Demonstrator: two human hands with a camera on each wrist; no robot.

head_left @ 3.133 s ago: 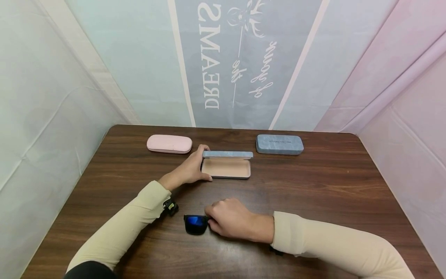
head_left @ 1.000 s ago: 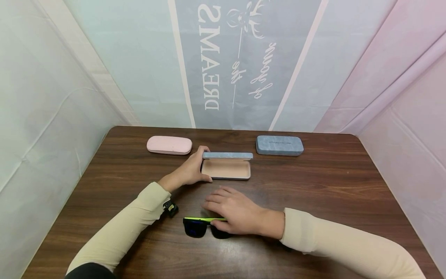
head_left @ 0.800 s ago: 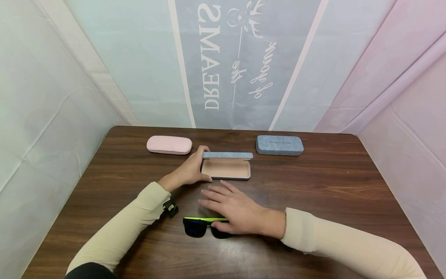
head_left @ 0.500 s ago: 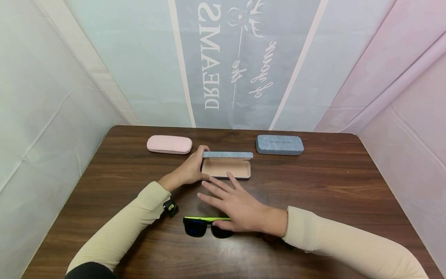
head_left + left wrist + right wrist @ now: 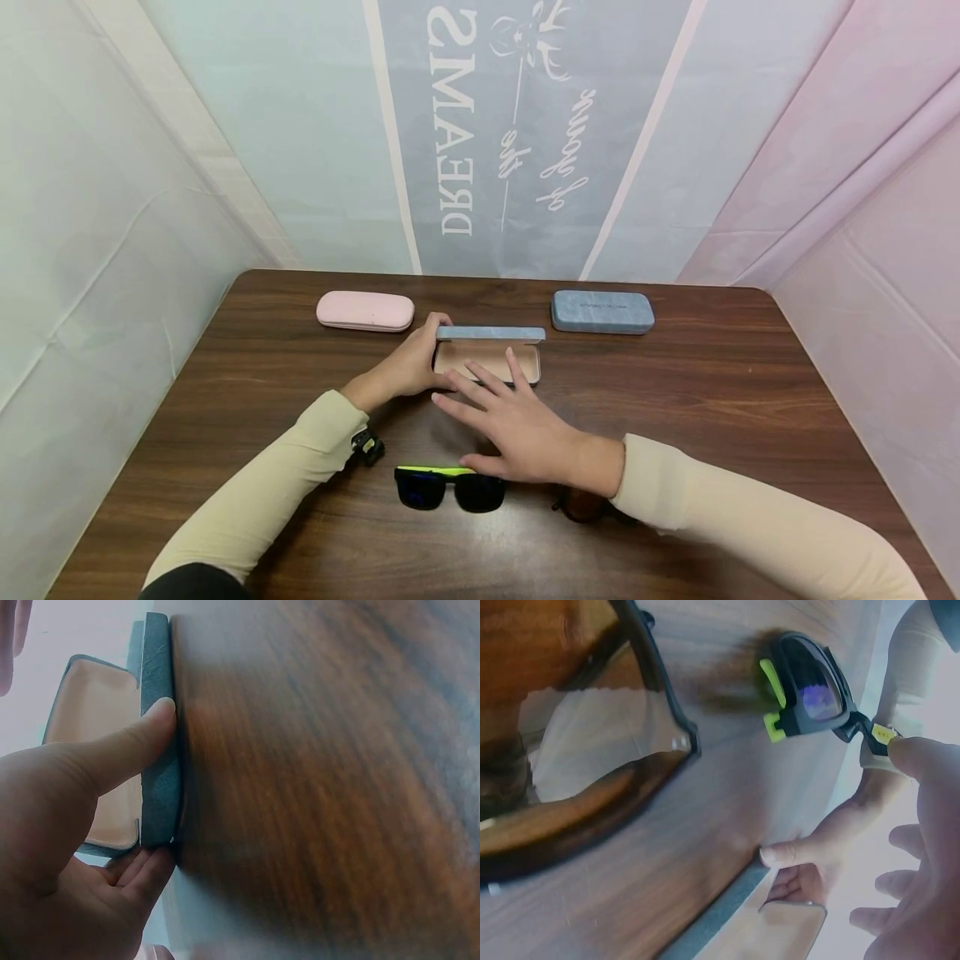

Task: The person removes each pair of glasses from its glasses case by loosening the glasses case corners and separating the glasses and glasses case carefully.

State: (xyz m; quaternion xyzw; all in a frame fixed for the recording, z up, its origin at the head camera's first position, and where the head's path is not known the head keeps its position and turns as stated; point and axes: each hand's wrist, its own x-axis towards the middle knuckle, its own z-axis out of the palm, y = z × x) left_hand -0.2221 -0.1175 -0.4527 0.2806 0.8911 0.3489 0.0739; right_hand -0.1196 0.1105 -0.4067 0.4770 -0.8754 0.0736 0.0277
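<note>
My left hand point(image 5: 401, 364) grips the left end of a blue glasses case point(image 5: 491, 334). Its lid stands up and the beige inside shows. In the left wrist view the thumb lies on the case's front wall point(image 5: 159, 799), other fingers at its end. Black sunglasses point(image 5: 422, 490) with lime-green temples lie on the table, lenses toward the near edge. Just above them my right hand point(image 5: 528, 433) is spread, thumb tip by the right lens top, other fingers overlapping the case in the head view. In the right wrist view the thumb tip overlaps a temple hinge of the sunglasses point(image 5: 817, 694).
A second pair of glasses point(image 5: 592, 840) with brown-tinted lenses lies under my right wrist, mostly hidden in the head view. At the back of the wooden table point(image 5: 720, 417) stand a closed pink case point(image 5: 365, 310) and a closed blue case point(image 5: 602, 312).
The right hand has let go of the sunglasses, which now lie with both lenses showing. Its fingers have spread and it has moved up toward the case. The left hand has stayed put.
</note>
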